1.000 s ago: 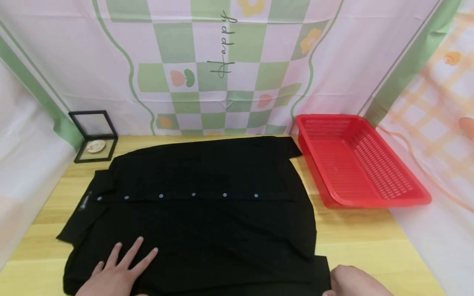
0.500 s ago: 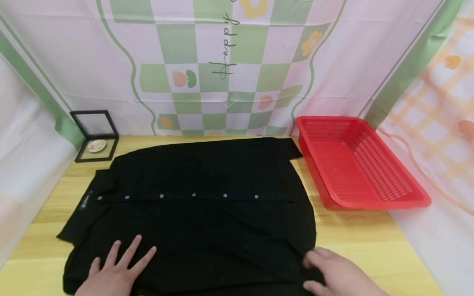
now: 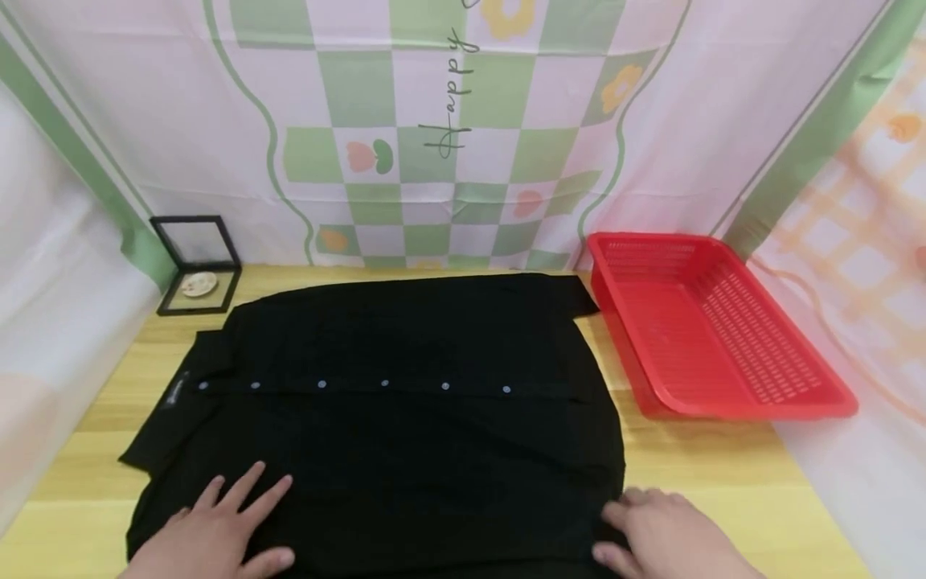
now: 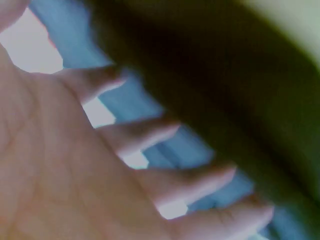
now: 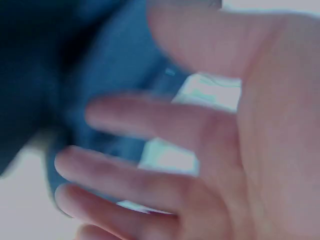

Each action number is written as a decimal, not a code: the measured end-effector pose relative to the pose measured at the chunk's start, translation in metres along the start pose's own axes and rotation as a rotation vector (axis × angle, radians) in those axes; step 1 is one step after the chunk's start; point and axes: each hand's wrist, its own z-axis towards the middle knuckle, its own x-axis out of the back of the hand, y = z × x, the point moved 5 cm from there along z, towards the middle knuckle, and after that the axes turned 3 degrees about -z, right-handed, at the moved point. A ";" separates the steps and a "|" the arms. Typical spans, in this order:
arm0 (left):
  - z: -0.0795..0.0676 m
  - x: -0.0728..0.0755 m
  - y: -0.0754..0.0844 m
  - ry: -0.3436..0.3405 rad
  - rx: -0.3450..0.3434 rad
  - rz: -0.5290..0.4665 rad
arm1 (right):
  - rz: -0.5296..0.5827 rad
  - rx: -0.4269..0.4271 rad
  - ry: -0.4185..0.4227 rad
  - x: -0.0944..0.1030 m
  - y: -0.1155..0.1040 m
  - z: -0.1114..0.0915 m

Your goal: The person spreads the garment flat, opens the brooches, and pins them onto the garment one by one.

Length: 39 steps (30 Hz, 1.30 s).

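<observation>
A black button-up shirt [image 3: 405, 450] lies spread on the wooden table, its collar [image 3: 174, 402] to the left and a row of pale buttons across its middle. My left hand [image 3: 210, 531] rests on the lower left of the shirt with fingers spread. In the left wrist view its fingers [image 4: 145, 135] stretch out beside dark cloth. At the shirt's lower right edge is my right hand [image 3: 665, 535], thumb and fingers apart. The right wrist view shows its fingers [image 5: 145, 117] nearly straight against the cloth. The near sleeve on the right is out of sight.
A red plastic basket [image 3: 651, 386] stands at the right, close to the far sleeve's cuff. In the back left corner is a black-framed display case [image 3: 195, 269] holding a round pale disc. A patterned curtain [image 3: 434, 201] hangs behind the table.
My right hand let go of the near sleeve's cuff after moving inward to the shirt's edge; the cuff no longer sticks out there. My left hand shifted slightly left, and its thumb came into view.
</observation>
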 end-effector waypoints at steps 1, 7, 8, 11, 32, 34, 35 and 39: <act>0.000 0.009 0.002 0.023 -0.018 0.012 | -0.034 0.028 0.097 0.013 -0.006 0.004; 0.020 0.065 0.015 0.236 -0.112 0.141 | 0.010 0.108 0.177 0.043 -0.033 0.061; 0.028 0.072 0.015 0.254 -0.122 0.150 | 0.035 0.100 0.121 0.040 -0.033 0.075; 0.055 0.085 0.012 0.249 -0.105 0.144 | 0.097 0.010 -0.057 0.025 -0.027 0.108; 0.084 0.093 -0.012 0.083 0.033 0.041 | -0.001 -0.298 -0.223 0.016 0.014 0.115; 0.084 0.101 -0.010 0.092 0.018 0.069 | -0.020 -0.276 -0.169 0.024 0.012 0.117; 0.084 0.106 -0.009 0.114 0.004 0.085 | -0.020 -0.261 -0.127 0.027 0.012 0.119; 0.091 0.119 -0.010 0.253 -0.060 0.137 | 0.047 -0.185 0.015 0.033 0.010 0.132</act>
